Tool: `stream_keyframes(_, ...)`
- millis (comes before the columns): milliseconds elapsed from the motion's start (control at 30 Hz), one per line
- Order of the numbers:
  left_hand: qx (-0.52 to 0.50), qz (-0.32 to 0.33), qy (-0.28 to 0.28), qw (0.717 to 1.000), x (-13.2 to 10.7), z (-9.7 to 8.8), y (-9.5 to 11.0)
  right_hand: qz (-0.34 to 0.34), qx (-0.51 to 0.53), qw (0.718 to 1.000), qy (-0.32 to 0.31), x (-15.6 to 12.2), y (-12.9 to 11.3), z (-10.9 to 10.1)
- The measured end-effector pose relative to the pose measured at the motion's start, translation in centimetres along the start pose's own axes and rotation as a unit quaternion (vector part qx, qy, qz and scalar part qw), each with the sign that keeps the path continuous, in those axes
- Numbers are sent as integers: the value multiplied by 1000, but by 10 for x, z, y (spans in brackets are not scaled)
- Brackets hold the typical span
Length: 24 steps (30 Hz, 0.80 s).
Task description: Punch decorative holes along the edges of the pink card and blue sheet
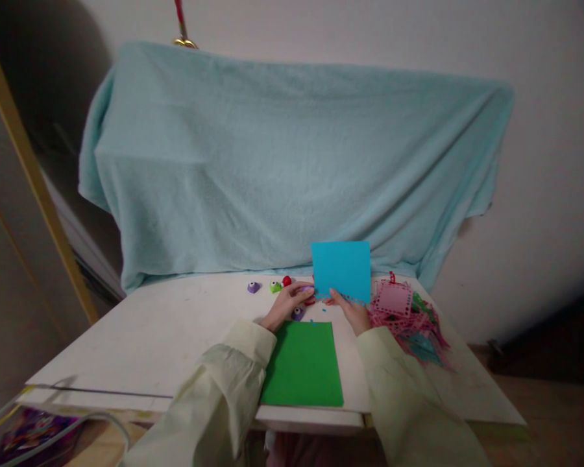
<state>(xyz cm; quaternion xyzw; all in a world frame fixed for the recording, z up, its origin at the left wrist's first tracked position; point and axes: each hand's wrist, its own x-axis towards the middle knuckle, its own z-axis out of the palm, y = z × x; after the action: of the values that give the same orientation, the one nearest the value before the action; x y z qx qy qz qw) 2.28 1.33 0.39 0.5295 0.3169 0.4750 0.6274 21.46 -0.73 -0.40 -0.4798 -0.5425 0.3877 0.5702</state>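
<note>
My right hand [353, 314] grips a bright blue paper sheet [341, 269] by its lower edge, thumb in front. The sheet stands upright above the table, with small cut-outs along its bottom edge. At the lower left corner of the sheet, my left hand [289, 303] is closed around a small purple craft punch [307, 290], partly hidden by the fingers. Another purple punch [298, 313] with an eye-like mark lies just below that hand. Tiny blue paper bits [324, 310] are scattered beneath the sheet. Below my hands lies a green sheet or pad [304, 366].
Behind my left hand are a green punch [275, 286], a red one [286, 281] and a purple one [253, 287]. A pink punched card [393, 298] rests on shredded paper [425, 337] at the right. A light blue blanket [292, 162] hangs behind the white table [175, 337].
</note>
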Motion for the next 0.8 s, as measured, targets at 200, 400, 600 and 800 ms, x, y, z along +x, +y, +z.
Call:
stream_keyframes(200,-31,2,8,999,0,-1,0,-8,22,1000,-6,3,6,-1)
stream_keyframes(400,12,18,17,1000,-1,0,3,-7,11,1000,-10,3,6,-3)
stream_keyframes(600,20,10,17,1000,0,-1,4,-20,0,1000,-17,0,-1,-2)
stream_keyframes(800,-20,-12,0,1000,-2,-1,2,-36,-68,997,12,-1,-4,-4)
